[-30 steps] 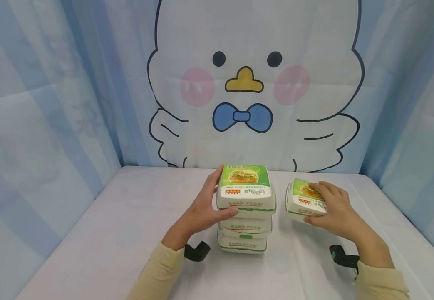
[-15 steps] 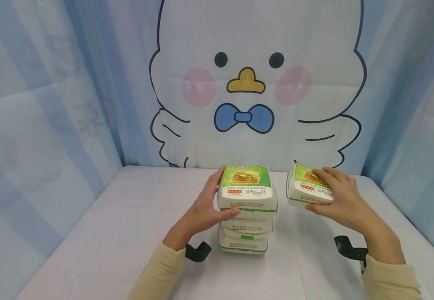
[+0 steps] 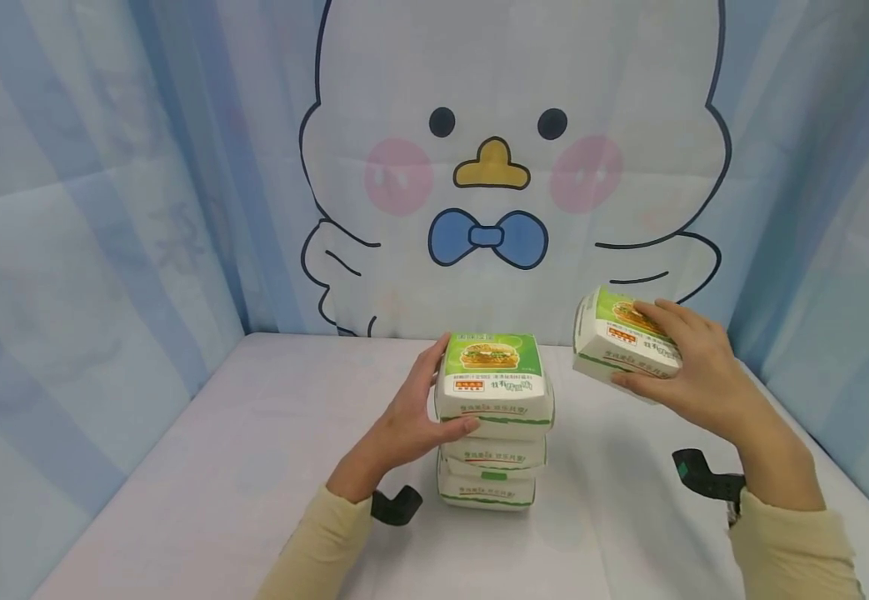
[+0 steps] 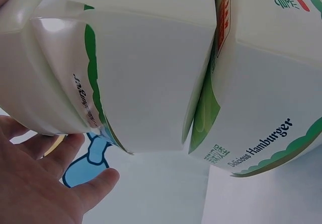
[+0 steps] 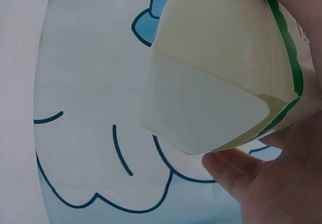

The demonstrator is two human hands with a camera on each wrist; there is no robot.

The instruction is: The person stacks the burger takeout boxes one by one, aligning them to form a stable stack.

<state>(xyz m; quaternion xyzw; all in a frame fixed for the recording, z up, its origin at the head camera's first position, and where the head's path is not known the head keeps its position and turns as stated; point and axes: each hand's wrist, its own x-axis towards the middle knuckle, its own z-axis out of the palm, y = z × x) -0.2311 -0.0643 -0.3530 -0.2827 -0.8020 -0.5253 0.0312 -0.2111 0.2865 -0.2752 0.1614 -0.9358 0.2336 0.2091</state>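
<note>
Three white-and-green hamburger boxes stand in a stack in the head view. My left hand [image 3: 404, 412] grips the top hamburger box [image 3: 492, 387] from its left side, thumb along the front and fingers behind. Beneath it sit the middle box [image 3: 496, 452] and the bottom box [image 3: 486, 490]. To the right of the stack, my right hand [image 3: 696, 371] holds another hamburger box [image 3: 621, 333] raised above the table and tilted. The right wrist view shows the pale underside of that held box [image 5: 216, 58], with the right hand's fingers [image 5: 231, 171] around its far side.
A white cloth covers the table [image 3: 292, 383]. Behind it hangs a curtain [image 3: 494, 292] printed with a cartoon bird, and blue striped curtains [image 3: 89, 250] rise at the sides. Black camera mounts [image 3: 397, 505] are worn on both wrists.
My right hand has lifted its hamburger box up and slightly right, and the box has tilted. My left hand and the stack have stayed in place.
</note>
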